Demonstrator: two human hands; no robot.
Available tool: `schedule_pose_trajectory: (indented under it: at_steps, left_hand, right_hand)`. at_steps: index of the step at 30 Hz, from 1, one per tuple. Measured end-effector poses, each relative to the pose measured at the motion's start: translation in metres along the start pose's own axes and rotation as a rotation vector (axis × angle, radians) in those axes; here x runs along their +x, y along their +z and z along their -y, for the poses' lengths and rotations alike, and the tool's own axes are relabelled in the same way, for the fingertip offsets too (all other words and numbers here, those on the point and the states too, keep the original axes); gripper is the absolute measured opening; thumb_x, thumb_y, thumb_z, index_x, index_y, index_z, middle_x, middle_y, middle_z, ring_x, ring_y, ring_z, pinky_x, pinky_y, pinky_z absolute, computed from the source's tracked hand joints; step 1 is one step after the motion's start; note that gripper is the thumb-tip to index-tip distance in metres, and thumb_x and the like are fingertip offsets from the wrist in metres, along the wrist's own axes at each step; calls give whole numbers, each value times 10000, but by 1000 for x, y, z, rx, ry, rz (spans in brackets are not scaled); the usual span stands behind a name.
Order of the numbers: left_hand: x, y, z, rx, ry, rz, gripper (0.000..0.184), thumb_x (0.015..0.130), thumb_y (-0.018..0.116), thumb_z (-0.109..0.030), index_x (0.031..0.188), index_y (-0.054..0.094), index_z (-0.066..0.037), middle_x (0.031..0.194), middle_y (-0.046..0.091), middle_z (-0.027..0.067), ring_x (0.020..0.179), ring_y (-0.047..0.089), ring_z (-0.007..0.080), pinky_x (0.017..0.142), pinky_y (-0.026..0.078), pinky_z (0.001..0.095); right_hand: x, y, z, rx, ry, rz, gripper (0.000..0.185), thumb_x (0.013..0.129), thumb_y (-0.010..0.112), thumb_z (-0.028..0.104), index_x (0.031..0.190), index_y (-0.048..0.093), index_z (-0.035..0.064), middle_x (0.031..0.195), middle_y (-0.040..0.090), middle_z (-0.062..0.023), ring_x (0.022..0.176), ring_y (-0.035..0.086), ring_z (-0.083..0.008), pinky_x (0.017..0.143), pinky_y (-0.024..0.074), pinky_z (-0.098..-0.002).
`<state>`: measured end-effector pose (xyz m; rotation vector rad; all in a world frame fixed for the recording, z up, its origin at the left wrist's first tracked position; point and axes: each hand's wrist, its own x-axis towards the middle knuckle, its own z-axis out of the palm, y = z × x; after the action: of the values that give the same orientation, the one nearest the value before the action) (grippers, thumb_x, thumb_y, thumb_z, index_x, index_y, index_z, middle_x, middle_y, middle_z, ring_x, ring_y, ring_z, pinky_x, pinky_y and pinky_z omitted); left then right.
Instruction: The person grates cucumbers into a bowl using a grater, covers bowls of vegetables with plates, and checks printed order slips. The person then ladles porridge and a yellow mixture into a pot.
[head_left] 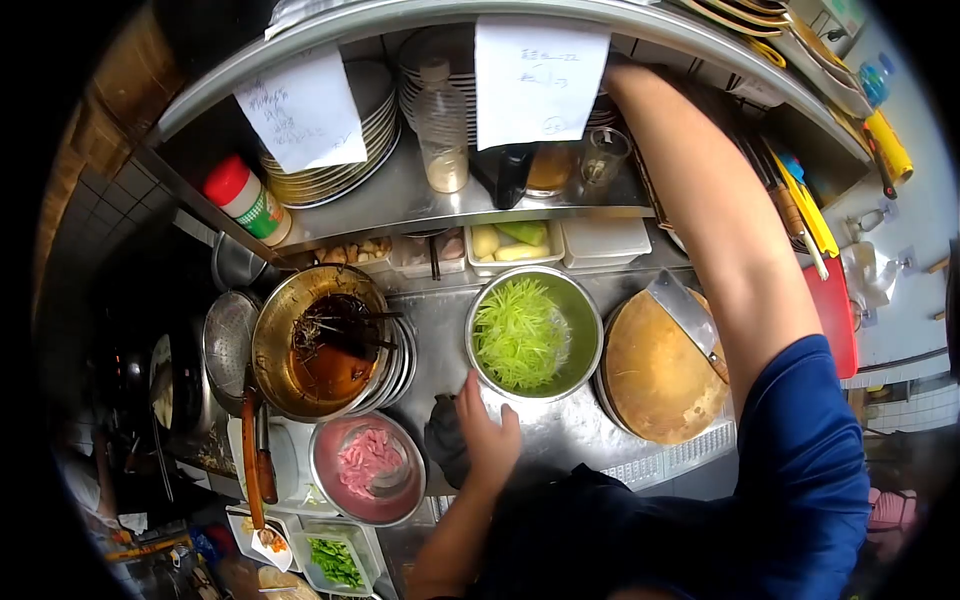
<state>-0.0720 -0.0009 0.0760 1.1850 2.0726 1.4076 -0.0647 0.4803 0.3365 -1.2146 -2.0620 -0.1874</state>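
Note:
My left hand [487,432] is just below a steel bowl [585,350] of shredded green vegetable [520,335], its thumb and fingers apart with nothing between them. A dark cloth [447,440] lies beside it on the left. My right arm reaches up and over to the shelf, and the hand is hidden behind the shelf's upper edge and the hanging paper [541,85]. To the right of the bowl, a cleaver [685,310] rests on a round wooden board [660,385]. Pink sliced meat [371,460] sits in another bowl [408,500] at the lower left.
A pan [268,350] of dark liquid stands left, beside a strainer [229,340]. Stacked plates [380,165], a plastic bottle [442,130], a red-capped container [245,200] and glasses [605,155] occupy the shelf. A red board [833,315] stands right.

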Motion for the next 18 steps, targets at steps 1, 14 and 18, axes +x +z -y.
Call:
schedule_pose_trajectory:
  at_steps: [1, 14, 18]
  left_hand:
    - [-16, 0, 12, -18, -83, 48, 721, 818, 620, -2, 1484, 353, 65, 1393, 468, 305, 1289, 463, 458, 1114, 372, 497]
    - [-56, 41, 98, -419, -585, 118, 574, 920, 637, -57, 1435, 412, 63, 1349, 542, 221, 1239, 553, 273, 994, 491, 384]
    - [-33, 69, 88, -1008, -804, 131, 280, 1013, 601, -115, 1258, 506, -18, 1248, 537, 102, 1104, 567, 205, 992, 536, 417]
  right_hand:
    - [1, 4, -2, -21, 20, 17, 419, 939, 637, 328, 1163, 650, -26, 1073, 712, -199, 958, 683, -362, 916, 524, -421]
    - [-10, -18, -29, -59, 20, 28, 256, 914, 649, 193, 1052, 655, -22, 1035, 695, -234, 930, 664, -402, 868, 530, -455]
    - [-37, -52, -51, -36, 17, 19, 205, 907, 653, 151, 1019, 657, -21, 1024, 689, -245, 922, 659, -415, 853, 532, -466]
